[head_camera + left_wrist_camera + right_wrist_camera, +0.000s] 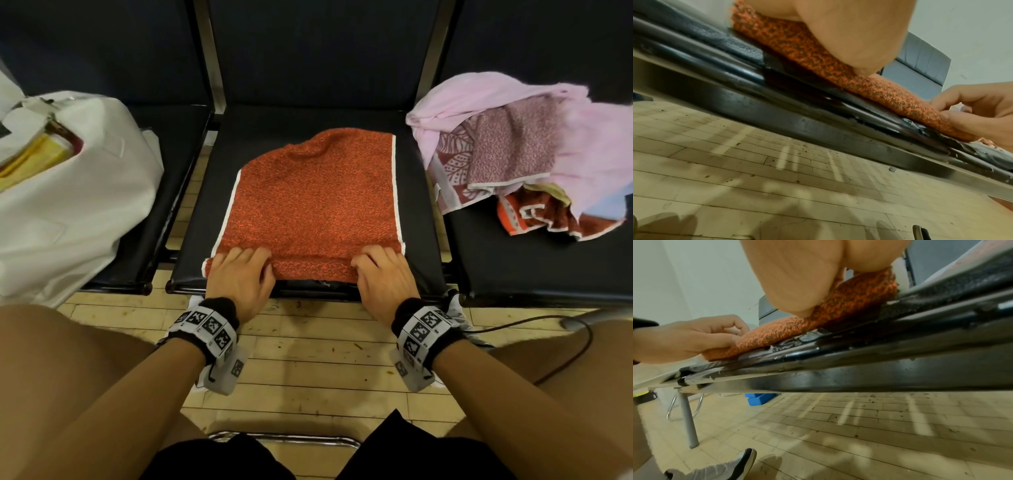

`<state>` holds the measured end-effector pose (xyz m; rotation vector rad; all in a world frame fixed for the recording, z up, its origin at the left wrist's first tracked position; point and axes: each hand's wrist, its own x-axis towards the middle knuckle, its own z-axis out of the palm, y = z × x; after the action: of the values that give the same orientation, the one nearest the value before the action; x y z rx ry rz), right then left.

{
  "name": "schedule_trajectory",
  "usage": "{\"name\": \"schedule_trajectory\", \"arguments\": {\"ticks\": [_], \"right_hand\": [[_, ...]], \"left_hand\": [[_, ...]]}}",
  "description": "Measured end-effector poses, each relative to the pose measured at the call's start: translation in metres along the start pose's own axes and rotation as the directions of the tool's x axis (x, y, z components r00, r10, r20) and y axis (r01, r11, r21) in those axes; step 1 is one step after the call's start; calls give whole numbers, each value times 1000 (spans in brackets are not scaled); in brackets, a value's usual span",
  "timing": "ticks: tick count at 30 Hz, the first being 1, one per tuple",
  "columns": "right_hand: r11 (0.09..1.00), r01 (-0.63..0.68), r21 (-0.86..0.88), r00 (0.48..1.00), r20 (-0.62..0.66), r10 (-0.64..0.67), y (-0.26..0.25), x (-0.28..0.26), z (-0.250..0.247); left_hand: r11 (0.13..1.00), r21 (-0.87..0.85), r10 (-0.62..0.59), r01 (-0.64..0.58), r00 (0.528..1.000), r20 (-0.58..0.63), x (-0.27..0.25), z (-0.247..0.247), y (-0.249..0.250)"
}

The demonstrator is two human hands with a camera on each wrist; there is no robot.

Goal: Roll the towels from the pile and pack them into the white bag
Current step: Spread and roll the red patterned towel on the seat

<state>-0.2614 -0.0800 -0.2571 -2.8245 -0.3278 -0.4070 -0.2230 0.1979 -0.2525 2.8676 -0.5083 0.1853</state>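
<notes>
Both hands, left hand (239, 274) and right hand (383, 274), grip the orange towel's (315, 198) rolled edge, fingertips hidden.

Black bench seats (421, 192): white bag (85, 192) left, orange towel (311, 198) mid, towel pile (520, 150) right

The white bag (68, 192) and towel pile (534, 154) run past the frame edges; fingertips hide in the orange towel (311, 198).

One orange towel (310, 192), one white bag (68, 192), perhaps four piled towels (520, 154).
</notes>
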Motion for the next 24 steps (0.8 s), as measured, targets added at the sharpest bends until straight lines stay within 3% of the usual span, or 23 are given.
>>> {"name": "schedule_trajectory", "arguments": {"ticks": [3,7,14,24], "right_hand": [[995,56,-79,996,-69,-62,2,-3,7],[987,116,-115,990,-67,-124,4,-5,11],[996,80,-31,997,23,-79,8,-8,11],[999,-30,37,994,106,26,-2,-1,-1]], "left_hand": [[1000,-3,27,-27,996,-88,-1,3,0],[998,26,60,-57,983,-174,-1,10,0],[997,25,75,-75,997,-13,-6,9,-5],[996,69,58,-56,998,-35,-4,6,-1]]}}
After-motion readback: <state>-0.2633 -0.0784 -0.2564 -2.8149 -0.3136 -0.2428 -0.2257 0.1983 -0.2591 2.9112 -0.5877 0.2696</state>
